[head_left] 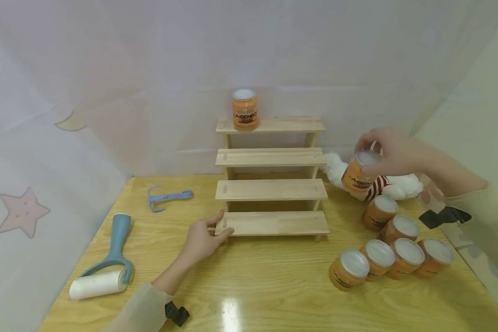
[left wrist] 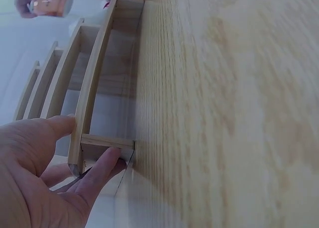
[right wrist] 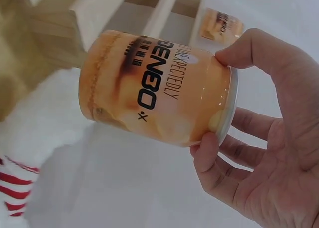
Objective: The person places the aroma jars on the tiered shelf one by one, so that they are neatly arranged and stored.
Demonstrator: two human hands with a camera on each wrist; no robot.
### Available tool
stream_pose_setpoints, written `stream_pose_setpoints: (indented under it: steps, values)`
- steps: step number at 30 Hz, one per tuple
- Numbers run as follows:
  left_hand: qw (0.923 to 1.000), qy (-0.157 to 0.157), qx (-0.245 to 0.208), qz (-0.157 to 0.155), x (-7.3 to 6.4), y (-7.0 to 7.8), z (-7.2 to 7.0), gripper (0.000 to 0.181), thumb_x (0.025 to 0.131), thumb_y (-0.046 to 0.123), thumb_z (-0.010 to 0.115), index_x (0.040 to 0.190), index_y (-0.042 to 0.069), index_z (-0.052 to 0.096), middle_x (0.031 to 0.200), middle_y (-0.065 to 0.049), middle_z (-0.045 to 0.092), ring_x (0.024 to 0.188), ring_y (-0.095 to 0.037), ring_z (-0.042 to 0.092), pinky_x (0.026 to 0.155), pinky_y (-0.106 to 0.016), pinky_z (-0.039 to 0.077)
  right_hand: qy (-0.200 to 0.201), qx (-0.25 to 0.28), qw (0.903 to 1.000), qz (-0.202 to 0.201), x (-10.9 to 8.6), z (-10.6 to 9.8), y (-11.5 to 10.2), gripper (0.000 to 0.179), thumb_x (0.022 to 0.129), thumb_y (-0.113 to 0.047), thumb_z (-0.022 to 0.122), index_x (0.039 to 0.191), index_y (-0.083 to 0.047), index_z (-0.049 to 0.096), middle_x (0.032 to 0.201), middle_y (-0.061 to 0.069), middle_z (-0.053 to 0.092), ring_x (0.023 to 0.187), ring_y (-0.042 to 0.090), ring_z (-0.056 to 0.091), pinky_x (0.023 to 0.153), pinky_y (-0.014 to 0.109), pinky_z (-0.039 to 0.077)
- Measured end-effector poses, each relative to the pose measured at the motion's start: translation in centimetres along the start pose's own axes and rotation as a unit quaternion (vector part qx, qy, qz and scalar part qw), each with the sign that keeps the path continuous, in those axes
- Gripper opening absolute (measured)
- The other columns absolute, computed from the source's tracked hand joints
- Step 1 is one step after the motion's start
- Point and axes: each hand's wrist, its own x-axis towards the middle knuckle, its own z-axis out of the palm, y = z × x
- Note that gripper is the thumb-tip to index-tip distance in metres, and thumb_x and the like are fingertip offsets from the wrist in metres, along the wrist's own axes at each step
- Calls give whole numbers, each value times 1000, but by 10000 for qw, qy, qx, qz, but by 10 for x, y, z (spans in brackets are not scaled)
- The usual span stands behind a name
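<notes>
My right hand (head_left: pixel 392 150) holds an orange can (head_left: pixel 358 175) by its silver-lidded upper end, in the air to the right of a stepped wooden rack (head_left: pixel 271 189). In the right wrist view, thumb and fingers pinch the can (right wrist: pixel 154 88) near its rim, with dark lettering showing. My left hand (head_left: pixel 203 237) grips the left end of the rack's lowest board; the left wrist view has the thumb on the board (left wrist: pixel 94 83) and other fingers at the side support below. A matching can (head_left: pixel 245 110) stands upright on the top step, left of its middle.
Several more orange cans (head_left: pixel 348 269) stand grouped at the table's right. A white plush toy with red stripes (head_left: pixel 402 184) lies behind them. On the left are a blue hook-shaped tool (head_left: pixel 170 196) and a lint roller (head_left: pixel 116 249). A pale curtain (head_left: pixel 182 83) hangs behind.
</notes>
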Motion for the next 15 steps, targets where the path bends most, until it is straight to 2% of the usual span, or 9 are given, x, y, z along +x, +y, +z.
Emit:
stream_pose_setpoints:
  steps: [7,15]
  values:
    - [10000,30,50,53,1,-2,-1,71,95,32,83,154,6,54,158,-19,53,102,-33,80,58,-21,59,236,-296,9993,-46,34,-31,-14,27,82,-20,81,108,-14,77,101,6,72,77,19,58,61,31,48]
    - [9999,67,66,99,2,-4,0,70,94,32,84,153,8,56,157,-19,54,104,-34,80,63,-22,63,375,-346,9986,-171,74,-49,-29,24,89,-26,75,106,-10,75,100,9,73,75,21,56,64,34,46]
